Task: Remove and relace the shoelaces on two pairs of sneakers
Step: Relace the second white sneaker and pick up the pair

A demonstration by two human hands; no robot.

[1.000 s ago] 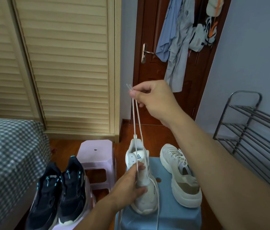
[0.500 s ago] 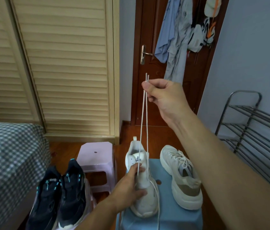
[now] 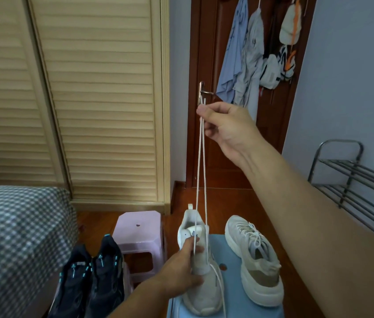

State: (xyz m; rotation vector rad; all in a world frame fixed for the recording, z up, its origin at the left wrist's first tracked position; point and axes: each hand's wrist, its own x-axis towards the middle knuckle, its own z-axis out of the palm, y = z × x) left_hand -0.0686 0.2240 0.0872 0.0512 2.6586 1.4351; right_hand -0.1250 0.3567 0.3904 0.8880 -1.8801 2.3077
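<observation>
The right hand (image 3: pixel 225 125) is pinching both thin white lace ends (image 3: pixel 201 157) straight above the white mesh sneaker (image 3: pixel 201 271) the left hand (image 3: pixel 181 271) is gripping.

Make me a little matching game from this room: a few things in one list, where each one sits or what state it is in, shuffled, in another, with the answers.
Things:
1. white shoelace
2. dark sneakers
3. laced white sneaker
4. pink stool

Places or states:
A. lying free on the blue stool, no hand on it
B. both ends pinched up high by the right hand
C. side by side next to the checked bed
D. standing in front of the louvred wardrobe

Pairs: 1-B, 2-C, 3-A, 4-D
</observation>
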